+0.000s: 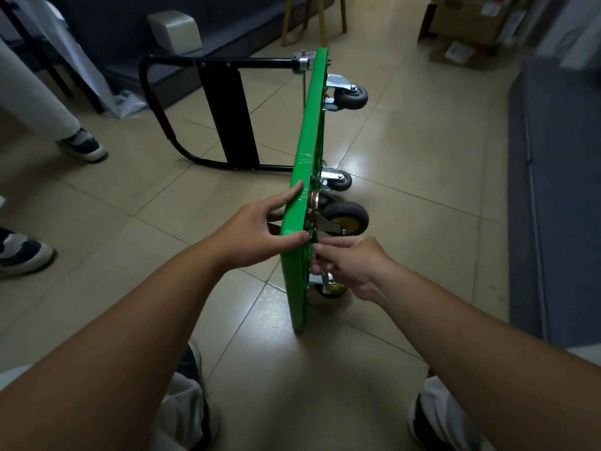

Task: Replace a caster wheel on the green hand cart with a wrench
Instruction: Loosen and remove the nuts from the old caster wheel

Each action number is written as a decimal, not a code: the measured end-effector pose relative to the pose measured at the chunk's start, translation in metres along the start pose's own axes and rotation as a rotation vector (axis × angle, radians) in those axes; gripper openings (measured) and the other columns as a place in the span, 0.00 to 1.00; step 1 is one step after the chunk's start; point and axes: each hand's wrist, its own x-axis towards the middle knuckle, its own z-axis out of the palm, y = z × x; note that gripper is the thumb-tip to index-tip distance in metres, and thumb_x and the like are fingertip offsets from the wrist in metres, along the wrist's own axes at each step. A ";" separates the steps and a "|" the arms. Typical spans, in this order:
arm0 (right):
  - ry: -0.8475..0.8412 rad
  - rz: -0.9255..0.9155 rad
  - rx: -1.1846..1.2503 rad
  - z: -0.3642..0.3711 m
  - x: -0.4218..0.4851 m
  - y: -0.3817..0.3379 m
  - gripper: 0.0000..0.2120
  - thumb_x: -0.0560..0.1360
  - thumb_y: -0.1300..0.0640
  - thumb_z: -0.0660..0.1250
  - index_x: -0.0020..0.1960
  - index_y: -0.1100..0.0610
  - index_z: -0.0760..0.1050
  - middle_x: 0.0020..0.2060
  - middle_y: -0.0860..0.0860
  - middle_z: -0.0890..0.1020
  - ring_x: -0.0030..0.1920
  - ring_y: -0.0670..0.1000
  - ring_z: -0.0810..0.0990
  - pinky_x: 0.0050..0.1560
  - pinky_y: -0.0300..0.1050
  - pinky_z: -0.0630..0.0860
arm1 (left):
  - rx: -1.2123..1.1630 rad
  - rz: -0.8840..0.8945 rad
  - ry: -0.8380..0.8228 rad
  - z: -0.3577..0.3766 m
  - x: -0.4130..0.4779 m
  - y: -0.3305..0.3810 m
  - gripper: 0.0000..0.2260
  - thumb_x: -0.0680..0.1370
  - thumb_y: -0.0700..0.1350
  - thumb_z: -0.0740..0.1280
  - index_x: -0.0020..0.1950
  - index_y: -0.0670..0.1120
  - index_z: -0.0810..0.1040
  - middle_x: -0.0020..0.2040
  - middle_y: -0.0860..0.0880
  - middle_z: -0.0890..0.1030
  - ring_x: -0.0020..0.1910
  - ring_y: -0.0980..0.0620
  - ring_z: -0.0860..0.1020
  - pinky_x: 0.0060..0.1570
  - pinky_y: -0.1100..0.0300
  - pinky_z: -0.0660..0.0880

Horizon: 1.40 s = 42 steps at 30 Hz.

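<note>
Steadying from left: your left hand clamps upper rim of green hand cart; cart stands on edge on glossy tiled floor, flat plastic deck upright, long axis running straight away from you; yellow-hubbed caster wheel, black rubber tread, steel fork, juts rightward off underside; your right hand, nearer it, just below, fingers curled, pinching slim metal piece; wrench or bolt, cannot tell.

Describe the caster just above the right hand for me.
The green cart stands on edge, casters pointing right. Just above the right hand sits the yellow-hubbed caster. The two farther casters have grey hubs; the other yellow one is partly behind that hand.
</note>
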 end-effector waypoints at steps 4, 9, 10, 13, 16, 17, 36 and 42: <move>-0.025 -0.001 0.021 0.005 0.004 -0.001 0.08 0.76 0.64 0.71 0.55 0.62 0.81 0.37 0.59 0.84 0.41 0.56 0.80 0.57 0.54 0.80 | 0.029 0.008 -0.012 -0.001 0.002 -0.002 0.38 0.77 0.49 0.74 0.81 0.64 0.57 0.79 0.51 0.67 0.74 0.49 0.71 0.52 0.62 0.82; -0.019 -0.004 -0.003 0.008 0.011 -0.006 0.05 0.76 0.63 0.73 0.52 0.62 0.82 0.42 0.62 0.85 0.40 0.55 0.79 0.57 0.53 0.80 | 0.038 0.012 -0.029 0.000 0.001 -0.002 0.39 0.76 0.52 0.73 0.81 0.64 0.55 0.80 0.51 0.64 0.75 0.49 0.69 0.57 0.59 0.81; -0.021 -0.003 -0.010 0.010 0.011 -0.008 0.04 0.76 0.63 0.73 0.51 0.62 0.82 0.41 0.61 0.84 0.37 0.53 0.79 0.52 0.49 0.79 | 0.045 0.013 -0.033 0.000 0.001 -0.003 0.39 0.76 0.52 0.73 0.82 0.64 0.54 0.81 0.52 0.63 0.76 0.49 0.69 0.58 0.58 0.81; -0.033 -0.005 -0.052 0.014 0.010 -0.011 0.03 0.77 0.64 0.71 0.51 0.63 0.81 0.37 0.57 0.82 0.26 0.46 0.75 0.37 0.42 0.75 | 0.080 0.011 -0.028 0.000 0.001 -0.003 0.39 0.78 0.52 0.72 0.82 0.64 0.53 0.81 0.53 0.62 0.76 0.50 0.67 0.56 0.63 0.80; -0.014 -0.040 -0.169 0.012 0.011 0.000 0.10 0.77 0.64 0.70 0.58 0.62 0.80 0.43 0.58 0.85 0.31 0.50 0.81 0.37 0.42 0.79 | 0.078 0.026 -0.008 0.001 0.000 -0.003 0.38 0.79 0.50 0.72 0.82 0.63 0.54 0.79 0.56 0.63 0.75 0.52 0.68 0.58 0.64 0.79; 0.006 -0.063 -0.221 0.010 0.012 0.009 0.12 0.77 0.63 0.70 0.60 0.60 0.80 0.46 0.57 0.85 0.35 0.51 0.84 0.38 0.42 0.81 | 0.070 0.027 -0.007 0.001 0.000 -0.002 0.38 0.79 0.49 0.72 0.82 0.63 0.54 0.79 0.56 0.63 0.75 0.52 0.68 0.58 0.63 0.79; 0.111 -0.370 -0.699 -0.009 0.066 0.089 0.14 0.78 0.60 0.70 0.62 0.49 0.82 0.47 0.51 0.86 0.45 0.47 0.83 0.48 0.45 0.81 | -0.026 0.000 -0.041 -0.001 0.003 0.000 0.39 0.76 0.48 0.74 0.81 0.62 0.57 0.77 0.60 0.63 0.73 0.53 0.70 0.51 0.66 0.81; 0.152 -0.095 -0.228 -0.014 0.024 0.057 0.10 0.77 0.66 0.70 0.56 0.56 0.80 0.37 0.54 0.83 0.32 0.53 0.82 0.40 0.49 0.84 | -0.014 -0.002 -0.045 -0.001 0.003 0.001 0.39 0.76 0.49 0.74 0.81 0.63 0.57 0.77 0.56 0.65 0.73 0.50 0.71 0.54 0.63 0.81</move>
